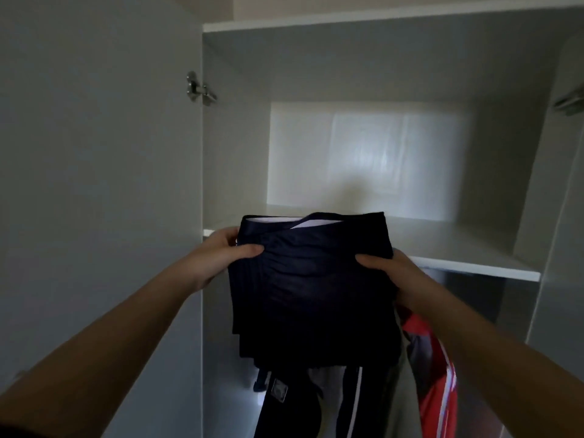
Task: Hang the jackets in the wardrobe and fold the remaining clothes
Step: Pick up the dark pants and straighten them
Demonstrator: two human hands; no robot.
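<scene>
A dark navy folded bundle (311, 279) sat at the centre of the frame, held up in the air in front of the wardrobe (363, 153). Its upper edge, where a sliver of white lining showed, reached over the front lip of the middle shelf (458, 248). Whether it touched the shelf could not be told. Stepped layers along its lower edge suggested several folds or pieces, though which was unclear.

The left hand (218, 251) gripped the bundle's left side and the right hand (388, 273) its right side. On each, the fingers (249, 249) were closed on the cloth, with the thumb pressed across the top and the rest tucked behind or beneath.

Below the bundle, in the lower part of the frame, a dark jacket (363, 403) with white stripes hung in the lower compartment. A red jacket (436, 374) hung beside it at lower right. The rail and hangers were hidden.

The open door (94, 184) filled the left of the frame, with its hinge (199, 88) at upper left. A top shelf (379, 18) ran across the upper edge.

By this evidence the hanging step looked done, at least for the two jackets in view. The folding looked done for this bundle, which was about to be stowed. What seemed left was to slide it onto the middle shelf and let go. Whether more clothes waited outside the frame could not be judged.
</scene>
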